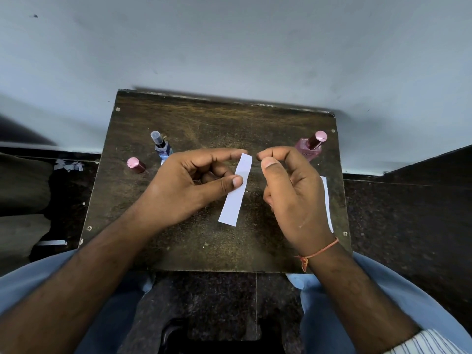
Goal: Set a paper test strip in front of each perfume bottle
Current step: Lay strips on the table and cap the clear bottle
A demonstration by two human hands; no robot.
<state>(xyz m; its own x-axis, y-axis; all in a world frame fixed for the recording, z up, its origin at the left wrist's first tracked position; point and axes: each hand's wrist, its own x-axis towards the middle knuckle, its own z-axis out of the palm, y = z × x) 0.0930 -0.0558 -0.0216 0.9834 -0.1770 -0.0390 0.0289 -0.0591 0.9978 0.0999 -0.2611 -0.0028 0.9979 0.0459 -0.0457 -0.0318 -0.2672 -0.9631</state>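
Dark wooden desk [204, 118] against a pale wall — blue bottle [161, 146] by its left edge, pink bottle [310, 145] at the far right corner. Left hand [189, 185] pinches a paper strip [236, 190] mid-desk; right hand [288, 185] — fingers curled, holding nothing — just beside it. Second strip [328, 200] lies along the right edge.

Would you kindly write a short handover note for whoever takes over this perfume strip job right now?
Left hand: pinches the middle paper strip between thumb and forefinger, over the centre of the table.
Right hand: fingers curled near the strip's top end, holding nothing that shows.
Bottles: blue spray bottle back left, a small pink-capped bottle beside it, pink bottle back right.
Done: a strip lies at the right, in front of the pink bottle; a white corner by the blue bottle may be another.
Left: set down the held strip; check each bottle has one.
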